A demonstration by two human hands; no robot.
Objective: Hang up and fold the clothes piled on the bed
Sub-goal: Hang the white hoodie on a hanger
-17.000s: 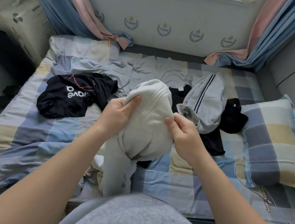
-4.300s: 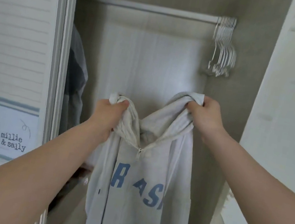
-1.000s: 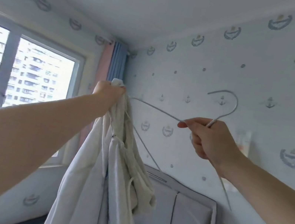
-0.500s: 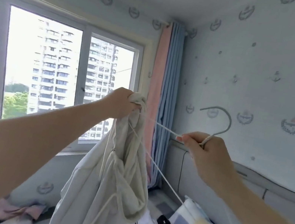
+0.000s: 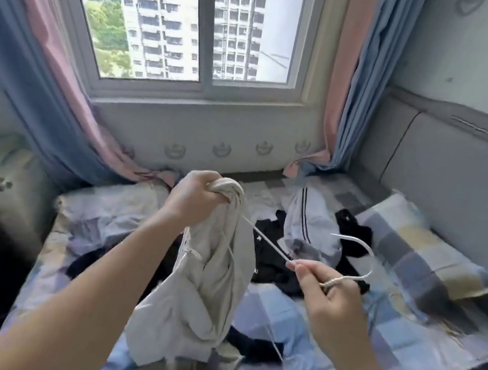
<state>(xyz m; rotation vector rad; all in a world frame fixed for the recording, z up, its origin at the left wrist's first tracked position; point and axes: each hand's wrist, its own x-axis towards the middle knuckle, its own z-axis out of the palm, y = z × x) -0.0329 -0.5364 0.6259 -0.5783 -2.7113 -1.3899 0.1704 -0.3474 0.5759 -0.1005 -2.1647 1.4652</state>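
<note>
Daylight comes through a wide sliding window flanked by pink-and-blue curtains, with tower blocks outside. Below it lies a bed in a blue, grey and cream checked sheet, backed on the right by a grey padded headboard. A matching checked pillow rests against that headboard.

Held up over the middle of the bed is a cream zip-up hoodie, bunched at the top and hanging down in loose folds. Behind it on the sheet lies the rest of the pile: a pale grey garment with dark stripes on top of crumpled black clothes.

The left hand is clenched around the gathered top of the hoodie. The right hand pinches the twisted neck of a thin white wire hanger, its hook curving upward. One of the hanger's arms runs left into the hoodie's bunched top just below the left hand.
</note>
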